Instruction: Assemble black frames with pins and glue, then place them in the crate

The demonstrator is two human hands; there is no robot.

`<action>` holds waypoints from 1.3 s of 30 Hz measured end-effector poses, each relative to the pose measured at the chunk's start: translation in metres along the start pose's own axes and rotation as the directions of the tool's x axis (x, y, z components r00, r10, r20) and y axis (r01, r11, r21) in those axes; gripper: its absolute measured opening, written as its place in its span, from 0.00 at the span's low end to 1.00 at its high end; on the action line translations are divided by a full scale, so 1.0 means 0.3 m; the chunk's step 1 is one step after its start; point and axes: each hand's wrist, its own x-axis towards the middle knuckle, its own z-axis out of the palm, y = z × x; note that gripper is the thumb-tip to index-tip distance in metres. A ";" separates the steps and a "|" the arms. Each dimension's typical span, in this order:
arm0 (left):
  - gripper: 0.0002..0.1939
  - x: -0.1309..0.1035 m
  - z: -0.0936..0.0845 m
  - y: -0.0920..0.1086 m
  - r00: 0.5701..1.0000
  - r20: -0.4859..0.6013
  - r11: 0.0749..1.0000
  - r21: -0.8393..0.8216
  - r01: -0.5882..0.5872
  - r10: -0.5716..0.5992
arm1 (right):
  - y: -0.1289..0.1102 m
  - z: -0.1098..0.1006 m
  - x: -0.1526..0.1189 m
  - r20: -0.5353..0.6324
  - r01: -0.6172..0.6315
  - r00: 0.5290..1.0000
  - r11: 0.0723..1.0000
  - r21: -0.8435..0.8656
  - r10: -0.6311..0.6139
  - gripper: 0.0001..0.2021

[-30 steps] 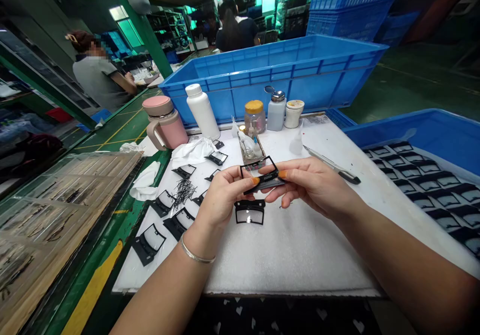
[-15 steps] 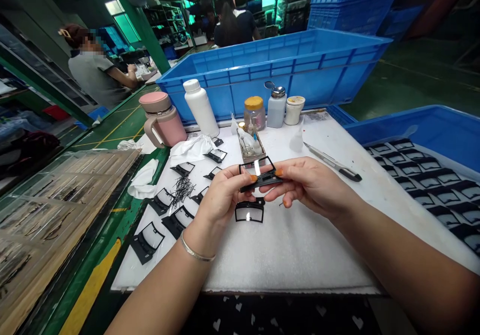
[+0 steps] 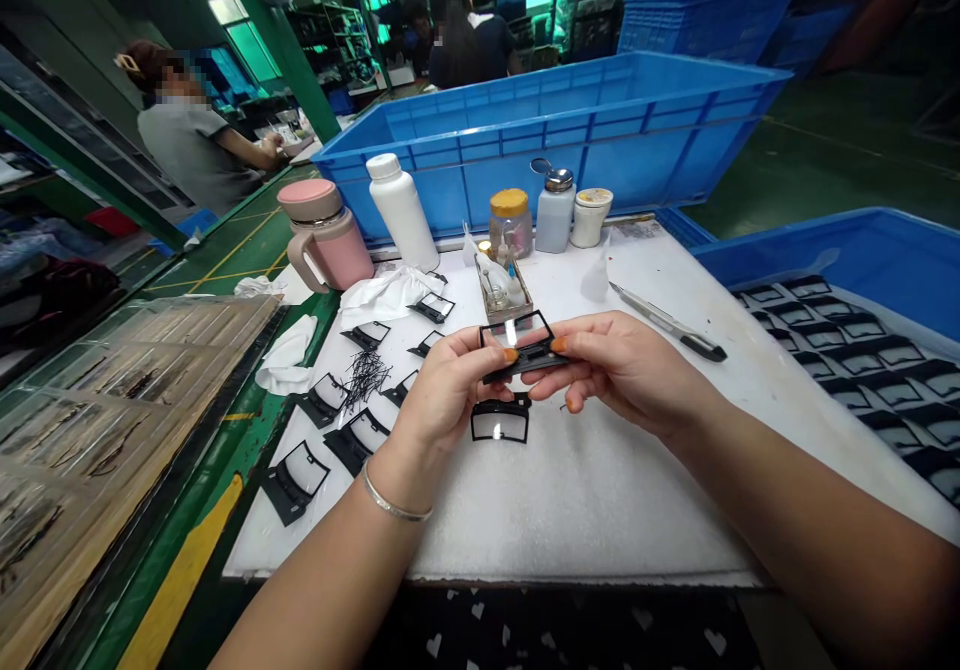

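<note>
Between my two hands is a black plastic frame with a clear window (image 3: 534,354), lifted above the white foam-covered table. My left hand (image 3: 459,382) pinches its left end, thumb on top. My right hand (image 3: 600,358) grips the right end with thumb and fingers, the lower fingers curled beneath. Just below the hands a second windowed frame (image 3: 500,424) lies flat on the foam. To the left, several similar frames (image 3: 295,482) are spread around a heap of thin black pins (image 3: 366,380).
Behind the hands stand a small tray of bottles (image 3: 504,300), a white bottle (image 3: 403,212), a pink mug (image 3: 330,235) and a large blue crate (image 3: 555,140). A utility knife (image 3: 667,322) lies at right. Another blue bin (image 3: 885,250) holds rows of frames. A person (image 3: 195,140) sits at far left.
Both hands keep the same hold on the black frame. The view has shifted very slightly; nothing on the table has visibly moved.
</note>
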 end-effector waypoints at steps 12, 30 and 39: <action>0.08 -0.003 -0.004 -0.005 1.000 -0.001 0.999 0.043 -0.030 0.030 | 0.002 0.001 0.003 -0.019 0.040 0.999 0.998 -0.056 -0.042 0.13; 0.07 -0.005 -0.006 0.005 1.000 0.001 0.999 0.020 -0.029 0.029 | -0.004 0.006 -0.002 0.031 0.035 0.999 0.999 0.002 -0.036 0.11; 0.09 -0.006 -0.001 0.007 1.000 -0.017 0.999 0.039 -0.020 0.020 | 0.010 0.002 0.005 -0.007 0.058 0.998 0.997 -0.050 -0.058 0.11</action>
